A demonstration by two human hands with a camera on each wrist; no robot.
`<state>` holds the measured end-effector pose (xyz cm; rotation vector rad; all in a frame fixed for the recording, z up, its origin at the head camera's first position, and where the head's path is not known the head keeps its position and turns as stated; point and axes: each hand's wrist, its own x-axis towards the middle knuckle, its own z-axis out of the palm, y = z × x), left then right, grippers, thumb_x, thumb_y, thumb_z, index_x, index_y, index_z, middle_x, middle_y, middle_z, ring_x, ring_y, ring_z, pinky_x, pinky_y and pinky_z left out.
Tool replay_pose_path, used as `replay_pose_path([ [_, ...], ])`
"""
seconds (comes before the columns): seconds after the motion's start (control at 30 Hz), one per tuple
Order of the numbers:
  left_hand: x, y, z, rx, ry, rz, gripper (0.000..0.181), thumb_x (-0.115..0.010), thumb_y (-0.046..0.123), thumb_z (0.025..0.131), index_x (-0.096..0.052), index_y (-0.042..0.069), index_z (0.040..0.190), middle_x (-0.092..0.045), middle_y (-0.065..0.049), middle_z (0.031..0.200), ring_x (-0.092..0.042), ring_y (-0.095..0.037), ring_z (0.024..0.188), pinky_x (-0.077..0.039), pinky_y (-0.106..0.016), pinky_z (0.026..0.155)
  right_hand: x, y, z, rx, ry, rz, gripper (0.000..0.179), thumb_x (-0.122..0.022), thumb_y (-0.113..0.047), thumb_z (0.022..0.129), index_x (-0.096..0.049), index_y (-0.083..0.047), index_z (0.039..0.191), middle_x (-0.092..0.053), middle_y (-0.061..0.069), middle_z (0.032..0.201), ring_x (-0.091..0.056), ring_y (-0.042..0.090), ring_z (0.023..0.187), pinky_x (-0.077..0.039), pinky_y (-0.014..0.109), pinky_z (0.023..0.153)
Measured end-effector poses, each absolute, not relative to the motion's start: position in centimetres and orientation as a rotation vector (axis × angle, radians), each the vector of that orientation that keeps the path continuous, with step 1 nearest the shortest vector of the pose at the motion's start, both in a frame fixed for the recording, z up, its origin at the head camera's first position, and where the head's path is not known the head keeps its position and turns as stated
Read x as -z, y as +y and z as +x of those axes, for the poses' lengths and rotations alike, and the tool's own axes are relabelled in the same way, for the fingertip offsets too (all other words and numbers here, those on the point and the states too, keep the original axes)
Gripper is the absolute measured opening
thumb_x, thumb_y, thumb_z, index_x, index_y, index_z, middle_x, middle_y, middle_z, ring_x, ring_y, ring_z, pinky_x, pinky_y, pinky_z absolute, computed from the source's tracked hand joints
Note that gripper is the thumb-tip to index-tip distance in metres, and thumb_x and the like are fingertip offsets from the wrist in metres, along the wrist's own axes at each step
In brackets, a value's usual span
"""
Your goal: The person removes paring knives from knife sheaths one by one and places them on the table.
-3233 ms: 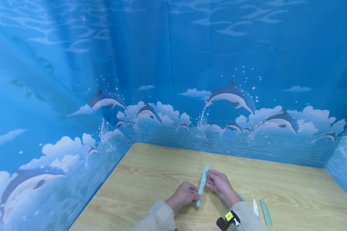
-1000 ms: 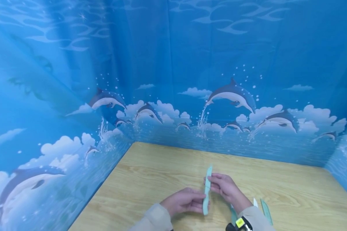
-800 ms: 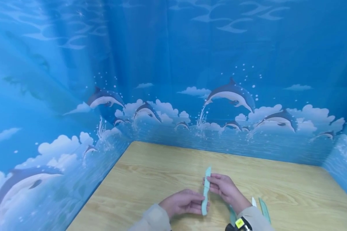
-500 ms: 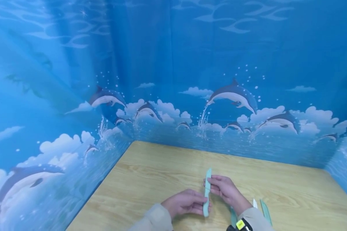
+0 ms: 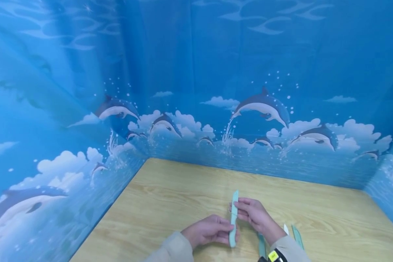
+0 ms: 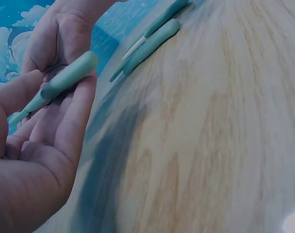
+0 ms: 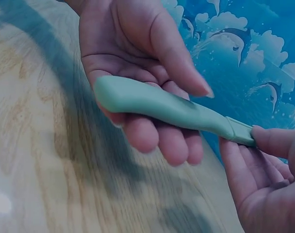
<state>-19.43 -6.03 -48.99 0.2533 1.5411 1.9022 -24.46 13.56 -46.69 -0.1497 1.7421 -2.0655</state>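
A mint-green knife is held lengthwise above the table, its blade covered by a matching sheath. The left hand holds the handle; in the right wrist view its fingers lie under the handle, with the thumb above. The right hand pinches the sheath between thumb and fingers near the seam where it meets the handle. In the right wrist view only a short piece of the sheath shows before the fingers cover it. The blade is hidden.
By the right forearm on the wooden table lie a green handle, a white blade and a green sheath, partly behind the sleeve. A blue dolphin-print curtain borders the table's back and sides.
Since the earliest frame the knife has turned more upright and shifted slightly right and nearer. The left hand has moved a little right along with it. In the last second both hands stay almost still.
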Motion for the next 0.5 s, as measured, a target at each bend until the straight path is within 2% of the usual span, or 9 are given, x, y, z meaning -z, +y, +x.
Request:
replay_pose_path([
  [0.23, 48.6, -5.2, -19.6, -1.921, 1.555, 0.194, 0.029, -0.061, 0.014, 0.096, -0.063, -0.004, 0.118, -0.07, -0.017, 0.11, -0.068, -0.025, 0.101, -0.057, -0.039, 0.091, 46.3, 13.6, -24.6, 2.049, 1.76, -0.147, 0.049, -0.06, -0.013, 0.096, -0.042, 0.015, 0.132, -0.065, 0.022, 0.119, -0.068, 0.027, 0.104, -0.056, 0.033, 0.089],
  [0.5, 48.1, -4.9, -19.5, -1.938, 1.581, 0.201, 0.031, -0.059, 0.015, 0.097, -0.061, -0.006, 0.12, -0.068, -0.021, 0.111, -0.068, -0.028, 0.103, -0.057, -0.039, 0.089, 46.0, 13.9, -24.7, 2.047, 1.772, -0.13, 0.048, -0.061, -0.013, 0.096, -0.043, 0.015, 0.131, -0.066, 0.02, 0.117, -0.068, 0.027, 0.103, -0.057, 0.032, 0.088],
])
